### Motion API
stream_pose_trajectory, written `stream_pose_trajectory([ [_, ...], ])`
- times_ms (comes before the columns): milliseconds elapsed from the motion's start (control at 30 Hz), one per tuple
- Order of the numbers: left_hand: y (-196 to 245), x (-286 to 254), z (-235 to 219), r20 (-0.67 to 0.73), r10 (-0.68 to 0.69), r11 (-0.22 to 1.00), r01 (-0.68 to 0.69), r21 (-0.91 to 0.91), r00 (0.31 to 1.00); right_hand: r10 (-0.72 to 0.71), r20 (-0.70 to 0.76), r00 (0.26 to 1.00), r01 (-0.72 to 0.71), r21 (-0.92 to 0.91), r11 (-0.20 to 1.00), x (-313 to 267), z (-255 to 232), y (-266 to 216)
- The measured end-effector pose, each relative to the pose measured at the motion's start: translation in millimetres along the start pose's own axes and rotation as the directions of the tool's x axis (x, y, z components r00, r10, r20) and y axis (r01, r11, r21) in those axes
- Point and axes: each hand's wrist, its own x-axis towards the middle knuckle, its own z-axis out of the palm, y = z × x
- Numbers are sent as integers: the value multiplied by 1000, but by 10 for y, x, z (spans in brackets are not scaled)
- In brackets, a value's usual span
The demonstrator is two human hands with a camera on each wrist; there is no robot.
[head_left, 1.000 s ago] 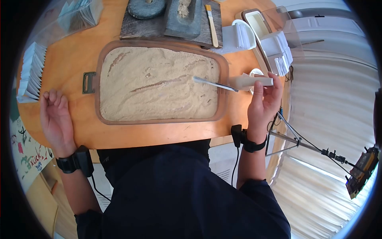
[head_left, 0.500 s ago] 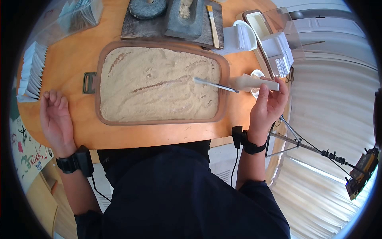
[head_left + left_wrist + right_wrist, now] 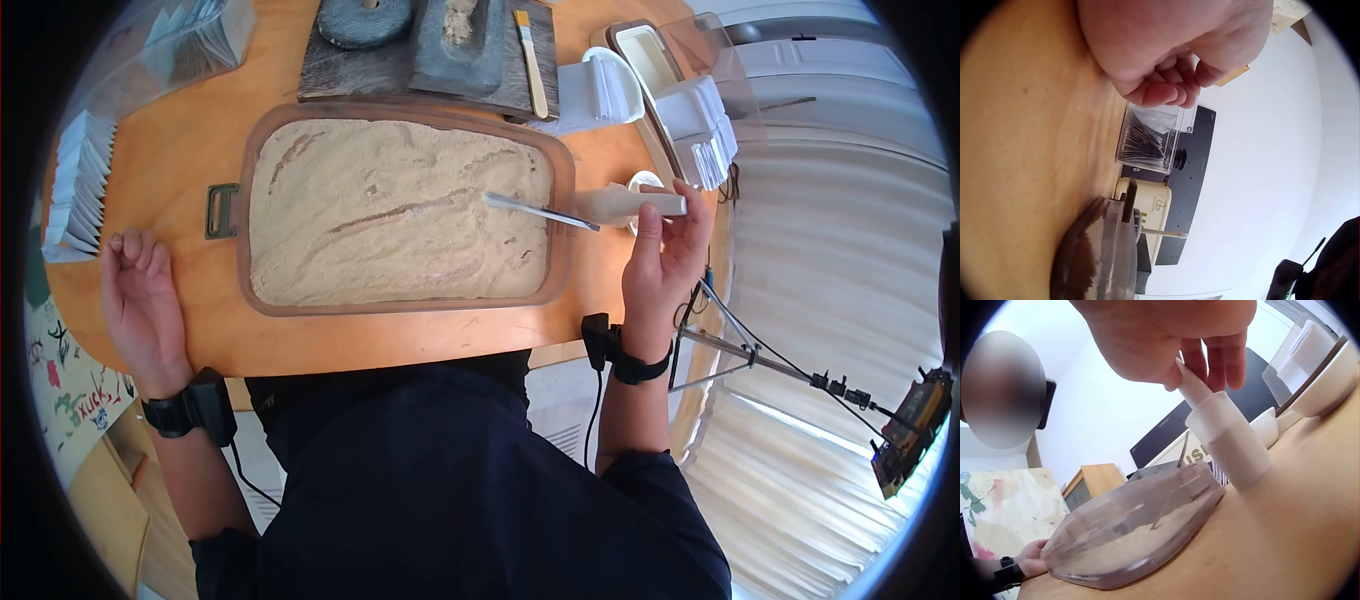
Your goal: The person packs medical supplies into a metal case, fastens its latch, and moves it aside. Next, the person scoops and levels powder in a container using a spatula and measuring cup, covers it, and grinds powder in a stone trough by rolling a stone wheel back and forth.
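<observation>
Head view: right of the tub (image 3: 400, 308), the right hand (image 3: 665, 265) pinches a white handle (image 3: 670, 205); leftward, the left hand (image 3: 145, 300) lies loosely curled. Left wrist view: nothing visibly held. Right wrist view: handle inside a cup (image 3: 1247, 459); probably light, stiff, best pinched high.

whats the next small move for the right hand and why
Probably ease the white tool gently out of the translucent cup: the right hand pinches its upper end, the rest reaches into the cup, and the left hand isn't steadying the cup.
</observation>
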Motion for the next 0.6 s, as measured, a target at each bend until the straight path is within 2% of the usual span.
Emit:
stream_pose_trajectory([
  [33,-6,6,-13,0,12,1000,-12,-2,1000,-11,22,1000,11,2,1000,7,12,7],
  [67,-3,5,-3,-2,17,1000,-17,-1,1000,-9,-46,999,13,93,996,3,29,-4],
  [100,5,-8,25,-17,9,1000,-9,0,1000,-6,-42,999,10,96,995,-1,33,1],
  [167,12,-11,22,-27,-1,1000,2,2,1000,5,65,998,-5,-4,1000,2,19,20],
  [233,-8,13,-20,15,12,1000,-12,-3,1000,-6,23,1000,5,18,1000,10,-13,17],
  [300,-4,-3,23,-10,13,1000,-13,7,1000,-26,-41,999,29,82,996,22,12,17],
  [367,6,-15,32,-33,6,1000,-5,18,999,-5,-38,999,9,97,995,13,34,-7],
  [433,-12,2,16,-6,14,1000,-14,14,1000,31,46,998,-32,24,999,16,9,8],
  [467,-11,5,20,-6,19,1000,-19,13,1000,39,-30,999,-36,83,996,9,21,21],
  [500,-6,-4,31,-16,17,1000,-17,16,1000,40,-28,999,-37,85,996,11,34,17],
  [567,-1,-11,32,-23,9,1000,-8,20,1000,-9,76,997,9,11,1000,5,35,5],
  [600,-6,-1,15,-4,10,1000,-10,17,1000,12,64,998,-13,18,1000,6,20,5],
])
